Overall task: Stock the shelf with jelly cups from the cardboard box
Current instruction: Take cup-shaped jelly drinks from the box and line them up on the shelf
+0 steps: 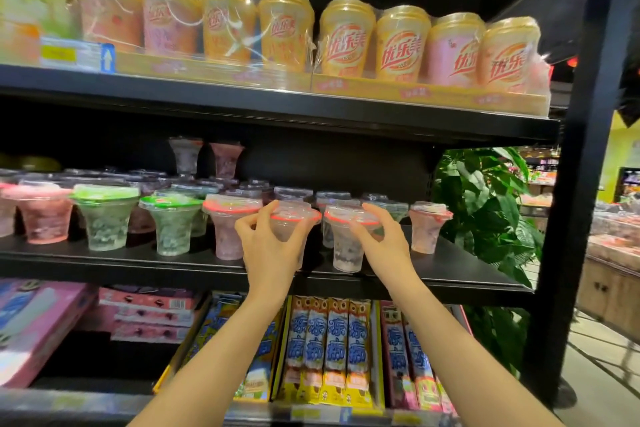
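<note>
Both hands are at the front edge of the black metal middle shelf (450, 267). The left hand (268, 239) curls round a clear flared plastic jelly cup with a red-rimmed lid (296, 218); the right hand (379, 236) curls round a second red-rimmed clear cup (343, 246) at its 9 o'clock. Both cups stand upright (long axis vertical), near each other with a gap between. Open shelf lies at 12 o'clock. Each holds pale jelly with dark bits. The cardboard box is out of view.
</note>
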